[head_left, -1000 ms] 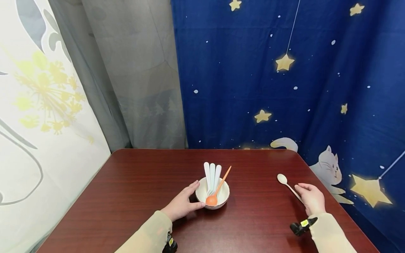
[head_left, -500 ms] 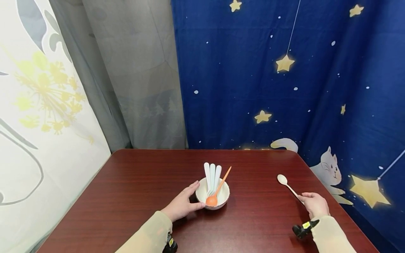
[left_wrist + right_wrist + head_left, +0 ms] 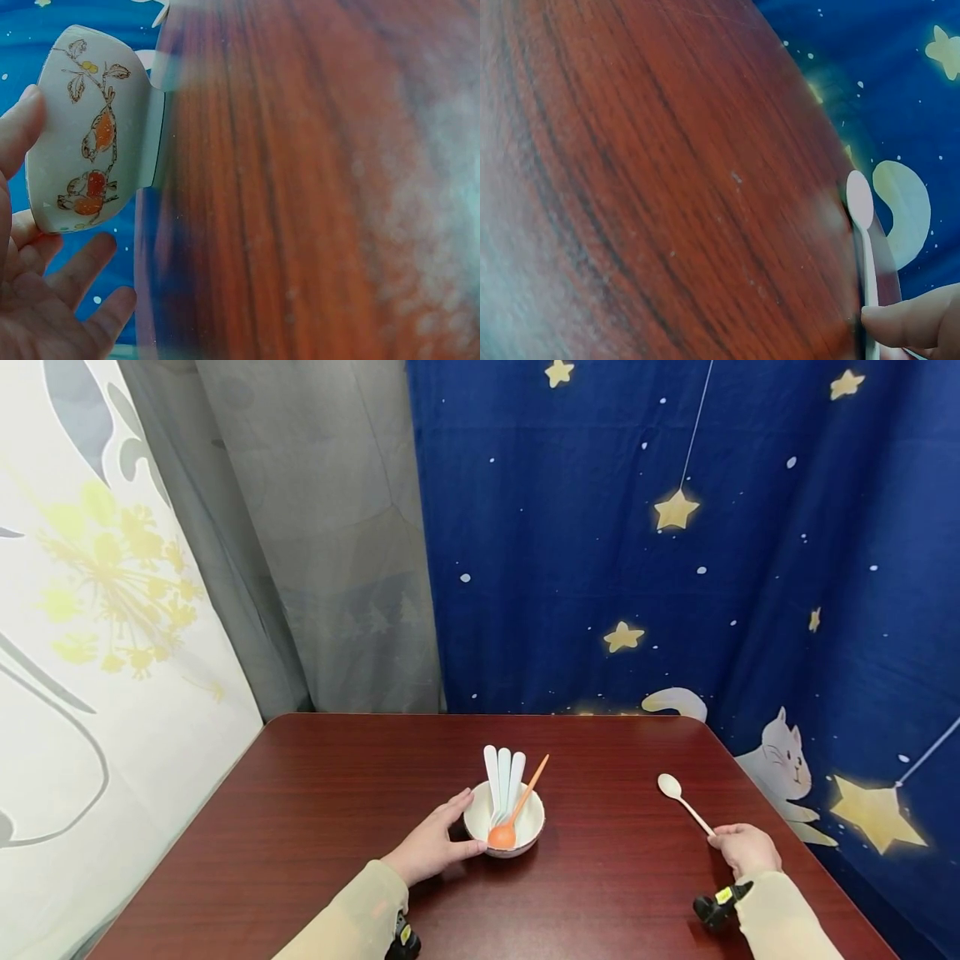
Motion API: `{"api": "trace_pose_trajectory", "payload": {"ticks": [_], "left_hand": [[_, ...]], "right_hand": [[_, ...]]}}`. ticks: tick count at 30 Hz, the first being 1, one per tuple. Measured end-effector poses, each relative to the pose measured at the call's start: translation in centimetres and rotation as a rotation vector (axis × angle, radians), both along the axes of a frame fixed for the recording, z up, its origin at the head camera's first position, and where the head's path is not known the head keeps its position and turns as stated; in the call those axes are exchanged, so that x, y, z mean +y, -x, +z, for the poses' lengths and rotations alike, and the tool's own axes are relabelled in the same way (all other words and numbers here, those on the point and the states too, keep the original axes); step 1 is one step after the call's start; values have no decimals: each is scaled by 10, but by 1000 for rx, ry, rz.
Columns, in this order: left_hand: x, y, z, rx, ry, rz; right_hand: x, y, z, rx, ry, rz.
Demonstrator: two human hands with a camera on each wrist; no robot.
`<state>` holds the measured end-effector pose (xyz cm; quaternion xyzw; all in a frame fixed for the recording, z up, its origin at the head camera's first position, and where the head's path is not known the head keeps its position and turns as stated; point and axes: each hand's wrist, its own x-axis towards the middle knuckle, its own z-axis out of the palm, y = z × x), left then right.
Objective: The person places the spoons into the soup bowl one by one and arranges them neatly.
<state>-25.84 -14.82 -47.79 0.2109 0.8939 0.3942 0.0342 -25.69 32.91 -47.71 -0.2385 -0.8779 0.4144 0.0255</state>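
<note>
A white bowl (image 3: 533, 817) stands on the table, holding an orange spoon (image 3: 502, 837) and three pale-handled utensils (image 3: 505, 770) whose handles lean over the far rim. My left hand (image 3: 429, 842) holds the bowl from its left, thumb at the near rim and fingertips at the left side. In the left wrist view the bowl's wall shows a painted branch with orange fruit, and the other fingers spread below. Far to the right, my right hand (image 3: 750, 850) pinches the end of a cream spoon's handle (image 3: 869, 270); its oval head (image 3: 670, 786) points away, close over the table.
The dark red wooden table (image 3: 360, 760) has rounded far corners. Its right edge runs close beside my right hand. Behind it hang a grey curtain (image 3: 345, 568) and a blue star-patterned curtain (image 3: 540, 543), with a white floral cloth (image 3: 112, 735) at left.
My right hand has slid back along the cream spoon, nearer to me, and now pinches the handle's end. The spoon has barely moved. My left hand and the bowl stay put.
</note>
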Motion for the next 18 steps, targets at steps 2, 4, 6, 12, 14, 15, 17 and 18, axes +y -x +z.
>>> {"api": "trace_pose_trajectory", "payload": {"ticks": [2, 4, 6, 12, 14, 15, 17, 18], "left_hand": [[0, 0, 0, 0, 1, 0], [0, 0, 0, 0, 2, 0], [0, 0, 0, -2, 2, 0], [1, 0, -1, -4, 4, 3], [1, 1, -1, -2, 8, 4], [1, 1, -1, -1, 8, 4], [1, 1, -1, -2, 7, 4], [1, 1, -1, -2, 7, 3]], "right_hand": [[0, 0, 0, -18, -31, 12], [1, 1, 1, -41, -71, 32], [2, 1, 1, -65, -103, 53], [7, 3, 2, -140, -194, 114], [7, 3, 2, -150, -217, 116], [6, 3, 1, -149, -225, 112], [5, 3, 1, -146, -234, 98], [5, 3, 1, -142, -234, 90]]}}
